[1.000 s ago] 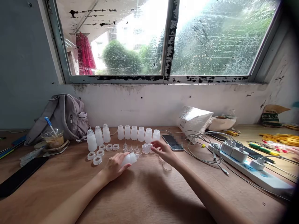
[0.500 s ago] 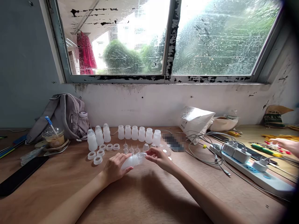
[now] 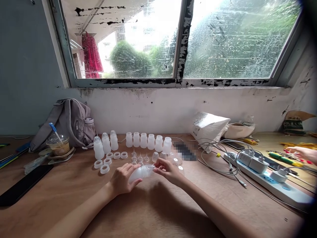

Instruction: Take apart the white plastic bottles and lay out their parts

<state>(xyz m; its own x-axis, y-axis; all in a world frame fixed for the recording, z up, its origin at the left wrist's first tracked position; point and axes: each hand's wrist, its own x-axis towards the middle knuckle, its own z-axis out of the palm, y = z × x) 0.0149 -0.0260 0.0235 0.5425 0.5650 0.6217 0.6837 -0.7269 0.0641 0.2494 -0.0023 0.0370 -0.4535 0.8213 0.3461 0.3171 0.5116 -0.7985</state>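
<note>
A frosted white bottle lies tilted sideways low over the table, with my left hand wrapped round its body. At its clear top end, the fingertips of my right hand are pinched together on the cap. Behind my hands stand several open bottles in a row. Three capped bottles stand further left, with several white rings in front of them. Small clear nipples sit just beyond the held bottle. Clear domed caps are partly hidden behind my right hand.
At the left are a grey backpack, a drink cup and a black phone-like slab. A white power strip with cables and a white bag are at the right. Another person's hand reaches in at the far right.
The view has shifted slightly. My right fingers have moved a little at the bottle's top end, while my left hand keeps its hold.
</note>
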